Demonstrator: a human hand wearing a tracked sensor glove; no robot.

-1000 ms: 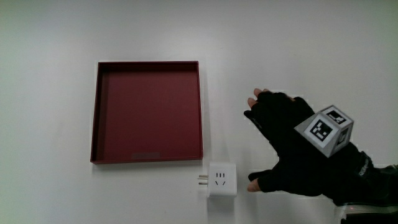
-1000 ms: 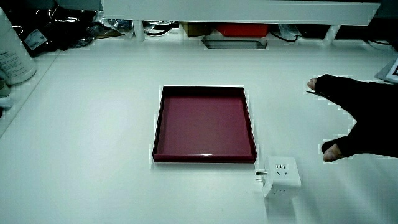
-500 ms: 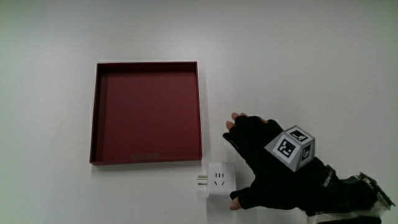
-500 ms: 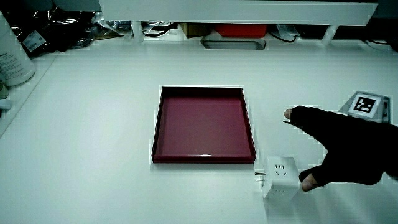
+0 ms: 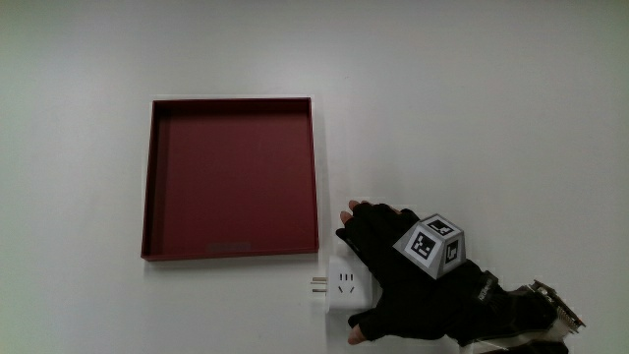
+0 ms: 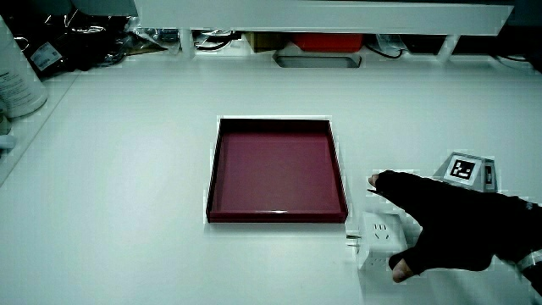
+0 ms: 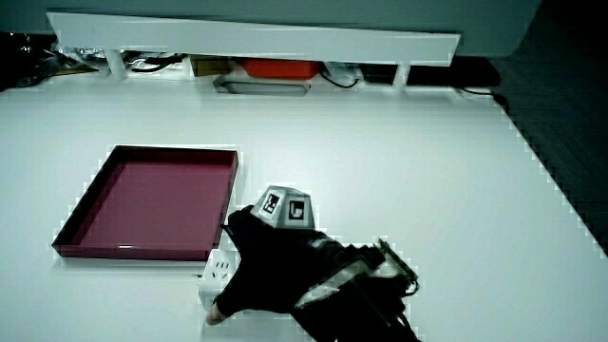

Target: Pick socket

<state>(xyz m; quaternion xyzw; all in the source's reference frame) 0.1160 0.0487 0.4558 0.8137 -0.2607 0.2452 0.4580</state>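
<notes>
A white cube socket (image 5: 339, 285) with its metal prongs toward the red tray (image 5: 232, 254) lies on the white table, just nearer to the person than the tray's corner. The gloved hand (image 5: 385, 277) with the patterned cube (image 5: 430, 246) on its back lies partly over the socket. Its fingers reach past the socket's farther edge and its thumb sits at the nearer edge, spread and not closed on it. Both side views show the socket (image 6: 378, 237) (image 7: 218, 270) half covered by the hand (image 6: 440, 233) (image 7: 271, 266).
The shallow red tray (image 6: 278, 215) (image 7: 142, 252) holds nothing. A low white partition (image 6: 339, 13) runs along the table's far edge with a red box (image 6: 326, 40) under it. A white container (image 6: 17, 76) stands at the table's edge.
The hand has moved from beside the socket toward the tray and down onto the socket, fingers and thumb now straddling it. The socket and tray have not moved.
</notes>
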